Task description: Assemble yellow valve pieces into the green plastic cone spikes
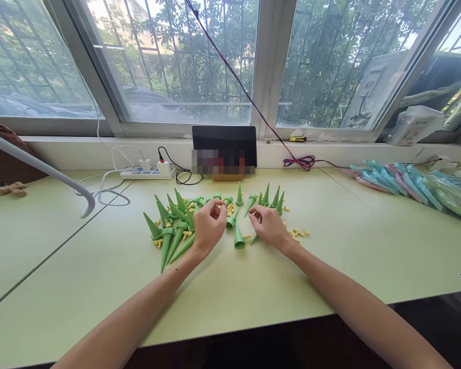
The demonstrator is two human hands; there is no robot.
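— Spotted left hand point(209, 225) mid-counter point(230, 292), grip pinched shut, contents too small to tell. Green cones point(168, 233) heaped at its 9 o'clock.
— Caught right hand point(269, 226) at 3 o'clock, grip curled; couldn't tell whether grasping. Noted yellow bits point(298, 233) scattered beside.

You have green plastic cones point(176, 233) spread across the pale green table point(253, 287). The left cluster lies flat, tips fanned outward and toward you. Several at the back stand upright, tips up, and one at the front middle points away from you. Small yellow pieces point(299, 233) lie loose among them and to their right.
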